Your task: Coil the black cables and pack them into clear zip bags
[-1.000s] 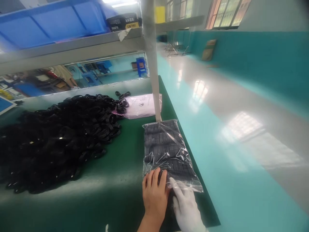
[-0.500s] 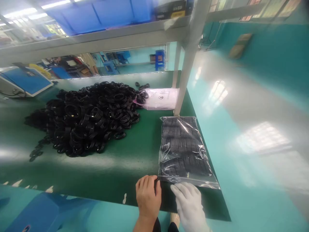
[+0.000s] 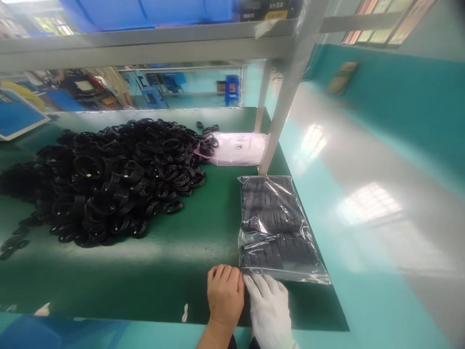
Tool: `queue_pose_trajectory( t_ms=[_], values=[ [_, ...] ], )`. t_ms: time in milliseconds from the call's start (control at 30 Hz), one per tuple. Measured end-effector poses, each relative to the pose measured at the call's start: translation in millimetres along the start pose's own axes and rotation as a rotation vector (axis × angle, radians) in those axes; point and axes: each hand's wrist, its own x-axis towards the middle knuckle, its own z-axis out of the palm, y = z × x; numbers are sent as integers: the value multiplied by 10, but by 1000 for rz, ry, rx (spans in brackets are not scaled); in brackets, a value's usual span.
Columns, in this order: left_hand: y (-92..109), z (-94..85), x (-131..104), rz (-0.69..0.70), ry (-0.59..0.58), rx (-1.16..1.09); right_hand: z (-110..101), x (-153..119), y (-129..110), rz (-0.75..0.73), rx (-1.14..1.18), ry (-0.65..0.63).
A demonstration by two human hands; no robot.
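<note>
A clear plastic zip bag (image 3: 274, 228) packed with rows of black coiled rings lies flat near the table's right edge. At the bag's lower left corner my bare left hand (image 3: 225, 295) has its fingers curled together, thumb against the bag's edge. My right hand (image 3: 269, 305), in a white glove, is right beside it with bent fingers on the bag's near edge. The fingertips of both hands are partly hidden. To the left, a large heap of black coils (image 3: 134, 184) spreads over the green table (image 3: 203, 228).
A pinkish printed plastic bag (image 3: 240, 148) lies beyond the clear bag, with a few coils on its left end. A grey metal post (image 3: 281, 102) rises behind it, carrying a shelf beam (image 3: 145, 55) with blue bins (image 3: 152, 12). Blue stools (image 3: 231, 89) stand farther off.
My right hand has moved left along the bag's near edge to the corner, close against my left hand. The view has shifted, and the clear bag stays in place.
</note>
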Motion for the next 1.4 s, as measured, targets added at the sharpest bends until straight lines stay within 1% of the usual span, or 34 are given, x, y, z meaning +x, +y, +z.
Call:
queue_pose_trajectory(
  t_ms=[167, 267, 333, 433, 500, 533, 600, 633, 700, 800, 867, 933, 1000, 1067, 1133, 1300, 1400],
  values=[
    [-73, 1, 38, 68, 1, -93, 109, 120, -95, 35, -60, 36],
    [-123, -3, 68, 123, -11, -117, 156, 258, -173, 77, -99, -1],
    [-168, -32, 80, 136, -28, -108, 158, 317, -203, 116, -96, -23],
    [-230, -132, 79, 142, -109, -50, 91, 258, -142, 111, -8, -16],
    [-219, -207, 83, 155, -94, 20, 12, 128, -15, 85, 52, 12],
    [-184, -236, 97, 172, -60, 52, -29, 54, 67, 73, 56, 26],
    [-54, -262, 165, 239, -15, 81, -94, -75, 244, 116, -7, 73],
    [32, -257, 222, 291, -30, 77, -114, -120, 328, 140, -43, 87],
    [210, -222, 369, 372, -107, 59, -125, -163, 469, 163, -83, 83],
    [401, -145, 597, 411, -217, 59, -111, -133, 590, 159, -45, 45],
    [459, -100, 706, 406, -265, 58, -108, -70, 620, 160, -18, 53],
    [486, -61, 767, 403, -296, 54, -116, 12, 627, 153, -34, 52],
    [504, -22, 785, 392, -306, 62, -126, 93, 623, 157, -92, -5],
    [524, 17, 769, 372, -295, 81, -127, 154, 620, 181, -164, -72],
    [547, 57, 730, 348, -269, 105, -115, 185, 625, 193, -216, -106],
    [618, 152, 643, 219, -177, 146, -62, 186, 669, 157, -233, -70],
    [648, 193, 657, 195, -167, 132, -51, 175, 690, 156, -250, -56]
  ],
)
